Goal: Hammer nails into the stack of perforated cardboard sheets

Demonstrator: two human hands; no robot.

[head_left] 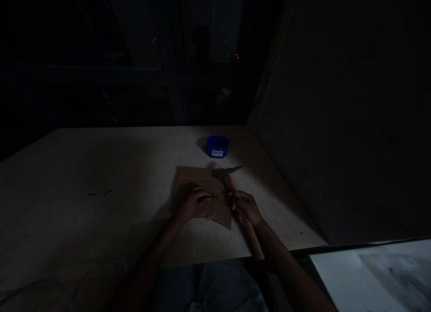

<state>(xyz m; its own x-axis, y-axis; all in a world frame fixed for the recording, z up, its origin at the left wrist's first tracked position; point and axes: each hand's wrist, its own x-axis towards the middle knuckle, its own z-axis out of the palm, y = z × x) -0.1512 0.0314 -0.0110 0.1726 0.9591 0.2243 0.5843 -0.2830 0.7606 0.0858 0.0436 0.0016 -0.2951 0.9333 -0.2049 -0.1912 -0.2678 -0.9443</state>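
Two grips in use over a brown, textured, ragged-edged sheet, near the middle of the pale tabletop. At left, thumb and fingers of the left hand pinched together on a thin dark piece, over the sheet; material too dark to identify. At right, fingers of the right hand wrapped around the handle of a wooden-handled hammer with a dark metal head, head to the far side. Step in hand, by judgement: positioning the thin piece against the sheet. For the next move, steady the pinch; allow the hammer head clearance from the left fingers. Beyond the sheet: blue plastic box with white label.
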